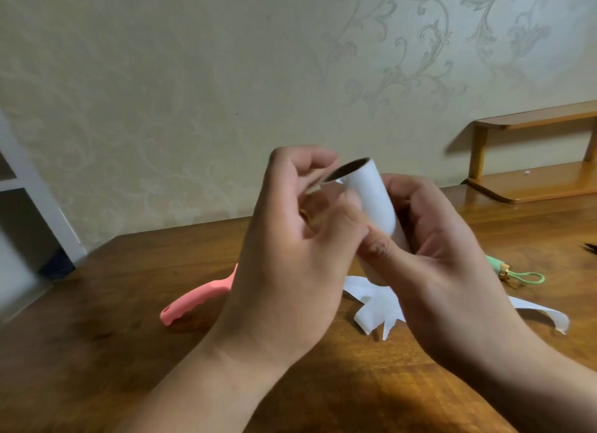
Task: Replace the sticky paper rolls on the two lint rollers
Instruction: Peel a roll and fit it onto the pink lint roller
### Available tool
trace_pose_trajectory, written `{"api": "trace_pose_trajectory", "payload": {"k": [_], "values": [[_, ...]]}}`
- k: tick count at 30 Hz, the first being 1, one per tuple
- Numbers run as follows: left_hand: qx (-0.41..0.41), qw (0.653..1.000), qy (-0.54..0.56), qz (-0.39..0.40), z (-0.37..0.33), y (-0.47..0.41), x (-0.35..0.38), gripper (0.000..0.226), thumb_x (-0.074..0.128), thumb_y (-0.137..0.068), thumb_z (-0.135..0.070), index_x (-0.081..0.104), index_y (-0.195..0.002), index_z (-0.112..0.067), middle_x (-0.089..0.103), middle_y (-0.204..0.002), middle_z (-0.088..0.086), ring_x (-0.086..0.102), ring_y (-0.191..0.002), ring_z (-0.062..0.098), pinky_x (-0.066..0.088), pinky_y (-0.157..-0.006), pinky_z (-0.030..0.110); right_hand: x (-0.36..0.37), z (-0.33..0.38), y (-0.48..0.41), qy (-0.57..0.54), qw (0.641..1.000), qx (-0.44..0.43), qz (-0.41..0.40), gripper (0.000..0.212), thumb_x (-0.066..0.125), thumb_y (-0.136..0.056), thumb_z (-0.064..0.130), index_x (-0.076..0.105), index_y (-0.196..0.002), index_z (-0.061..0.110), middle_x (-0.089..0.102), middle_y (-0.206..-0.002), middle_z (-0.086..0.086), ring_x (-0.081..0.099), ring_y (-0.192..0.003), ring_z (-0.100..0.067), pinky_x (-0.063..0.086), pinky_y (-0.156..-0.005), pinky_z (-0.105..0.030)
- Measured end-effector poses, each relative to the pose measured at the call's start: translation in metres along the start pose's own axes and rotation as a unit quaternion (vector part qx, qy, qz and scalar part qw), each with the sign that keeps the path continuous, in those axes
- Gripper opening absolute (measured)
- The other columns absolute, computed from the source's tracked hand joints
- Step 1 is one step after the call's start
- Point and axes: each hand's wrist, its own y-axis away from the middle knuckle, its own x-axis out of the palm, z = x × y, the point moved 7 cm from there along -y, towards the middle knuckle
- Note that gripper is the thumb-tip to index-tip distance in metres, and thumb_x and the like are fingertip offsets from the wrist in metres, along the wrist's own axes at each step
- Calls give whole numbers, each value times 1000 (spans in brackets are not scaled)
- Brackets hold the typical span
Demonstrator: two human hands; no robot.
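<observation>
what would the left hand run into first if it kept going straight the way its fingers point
The white paper roll: the left hand curls its fingers at the roll's open end, seemingly touching it already. Just past the roll is the right hand, gripping it.

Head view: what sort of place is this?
Probably a room in a home. Ornate scroll-patterned wallpaper covers the wall, the work surface is a wooden table against it, and a small wooden shelf stands at the table's far right. Left hand and right hand hold a white paper roll.
</observation>
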Motion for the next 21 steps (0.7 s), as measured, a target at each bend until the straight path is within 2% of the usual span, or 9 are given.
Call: {"api": "trace_pose_trajectory", "payload": {"k": [2, 3, 6, 8, 9, 11, 14, 17, 21], "values": [[50, 992, -111, -44, -10, 4, -4, 28, 72, -100, -28, 57, -122, -19, 71, -114, 0, 75, -109, 21, 65, -89, 40, -4, 3, 0, 18, 999, -11, -26, 39, 76, -92, 59, 64, -124, 40, 78, -111, 8, 77, -88, -12, 63, -69, -30], [72, 984, -152, -52, -15, 5, -4, 24, 72, -100, -27, 58, -117, -17, 70, -111, 2, 75, -108, 23, 65, -90, 40, -7, 5, 0, 34, 998, -20, -41, 40, 76, -93, 58, 62, -125, 39, 77, -113, 11, 77, -92, -10, 63, -73, -28], [79, 980, -178, -34, -22, 5, -1, 8, 71, -107, -21, 66, -102, -18, 74, -90, -5, 75, -91, 13, 58, -76, 17, -12, 10, 0, 76, 994, -49, -70, 46, 78, -91, 50, 57, -130, 35, 73, -115, 8, 76, -100, -9, 64, -77, -28], [45, 988, -146, -12, -21, 4, 0, 11, 67, -110, -20, 69, -99, -20, 77, -87, -8, 75, -83, 5, 56, -70, 13, -14, 11, 0, 117, 988, -64, -73, 52, 79, -91, 45, 54, -134, 31, 67, -123, 3, 73, -106, -15, 65, -81, -36], [29, 991, -132, -6, -20, 3, -1, 14, 65, -111, -23, 70, -97, -21, 78, -87, -8, 74, -77, 5, 58, -68, 16, -14, 11, 0, 145, 984, -75, -75, 53, 80, -91, 41, 52, -135, 31, 64, -126, 0, 70, -110, -17, 64, -83, -40], [2, 992, -126, -5, -17, 1, -3, 20, 60, -107, -32, 73, -94, -24, 79, -86, -3, 73, -72, 14, 63, -68, 38, -15, 13, 0, 195, 971, -101, -89, 56, 81, -89, 36, 47, -134, 34, 59, -129, -1, 66, -114, -19, 61, -85, -39], [-21, 991, -130, -8, -14, -2, -8, 24, 57, -101, -38, 75, -91, -26, 76, -84, 6, 74, -82, 32, 62, -74, 61, -16, 17, 0, 234, 956, -137, -110, 61, 80, -86, 35, 47, -137, 32, 51, -127, 7, 58, -116, -4, 53, -88, -15], [-17, 992, -125, -8, -11, -3, -10, 23, 59, -100, -38, 75, -89, -25, 76, -82, 8, 74, -81, 35, 64, -71, 64, -16, 18, 1, 264, 943, -163, -120, 64, 82, -84, 29, 50, -139, 19, 47, -125, 5, 50, -112, 8, 42, -89, -3], [-5, 996, -94, -10, -7, -3, -10, 20, 62, -99, -33, 74, -88, -22, 74, -84, 12, 72, -84, 41, 64, -72, 65, -17, 17, 3, 250, 950, -145, -122, 65, 81, -85, 35, 51, -141, 21, 50, -126, 7, 52, -114, 10, 45, -88, -5]]}}
